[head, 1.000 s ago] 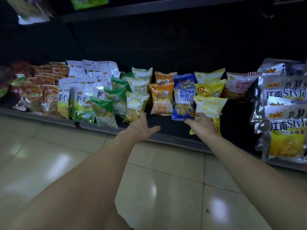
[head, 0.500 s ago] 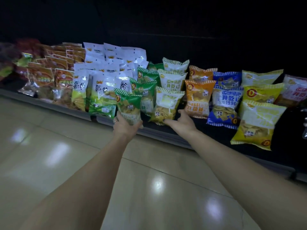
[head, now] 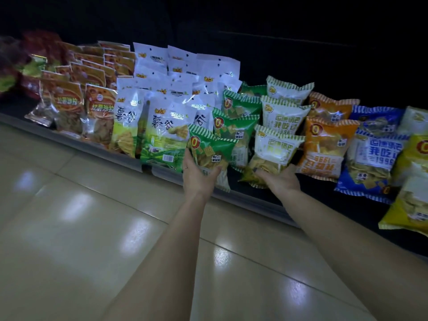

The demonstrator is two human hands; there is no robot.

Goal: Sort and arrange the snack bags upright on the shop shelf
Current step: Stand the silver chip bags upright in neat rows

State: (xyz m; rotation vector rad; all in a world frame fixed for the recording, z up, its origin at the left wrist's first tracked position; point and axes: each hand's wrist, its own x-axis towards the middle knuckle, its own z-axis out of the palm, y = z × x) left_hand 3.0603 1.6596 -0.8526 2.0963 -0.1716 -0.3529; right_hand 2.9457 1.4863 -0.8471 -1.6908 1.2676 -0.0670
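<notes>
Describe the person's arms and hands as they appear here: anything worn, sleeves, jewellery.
Both forearms are bare up to the bottom edge of the picture; no sleeves, gloves or watch show. The left hand wears a thin ring on one finger, seen as a small pale band near its outer edge. The right hand shows no ring or band. The dim light hides finer detail such as the nails.

The left hand [head: 196, 174] grips the bottom of a green snack bag [head: 209, 150] at the front edge of the shelf [head: 254, 201], thumb against the bag's left side. The right hand [head: 281, 181] cups the lower end of a pale yellow bag [head: 273, 152] just beside it. Orange bags [head: 324, 147] stand right of that (blue ones [head: 370, 156] further on), white bags [head: 166, 126] to the left.
</notes>
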